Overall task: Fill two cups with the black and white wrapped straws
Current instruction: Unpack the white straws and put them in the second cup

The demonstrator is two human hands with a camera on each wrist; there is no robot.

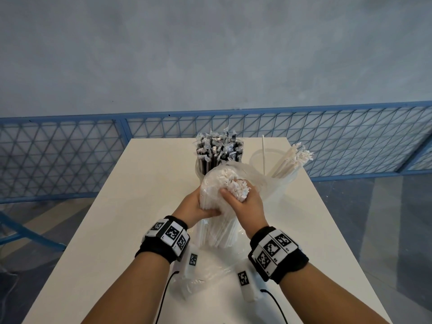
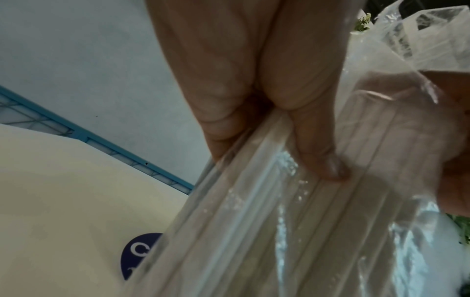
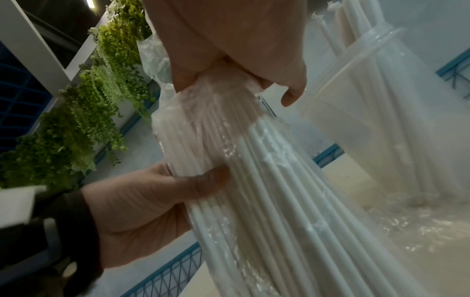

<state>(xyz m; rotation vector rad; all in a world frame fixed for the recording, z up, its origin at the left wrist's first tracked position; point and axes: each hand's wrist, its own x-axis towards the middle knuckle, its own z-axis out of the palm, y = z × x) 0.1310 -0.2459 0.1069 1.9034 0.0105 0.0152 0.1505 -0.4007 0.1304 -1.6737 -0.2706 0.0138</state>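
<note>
A clear plastic bag (image 1: 211, 183) packed with white wrapped straws (image 3: 254, 180) stands upright on the white table (image 1: 117, 218). My left hand (image 1: 198, 205) grips the bag's side, its thumb (image 2: 320, 152) pressed on the plastic. My right hand (image 1: 243, 199) reaches into the bag's open top and grips a bunch of white straws (image 1: 237, 187). Behind stands a cup (image 1: 205, 168) full of black wrapped straws (image 1: 219, 146). To its right a clear cup (image 1: 278, 174) holds some white straws (image 1: 292, 160), also seen in the right wrist view as a clear cup (image 3: 381, 124).
Empty clear plastic wrap (image 1: 210, 272) lies on the table in front of the bag. A blue mesh fence (image 1: 70, 155) runs behind the table. A blue round sticker (image 2: 140, 253) shows on the table. Green hanging plants (image 3: 76, 124) fill the left of the right wrist view.
</note>
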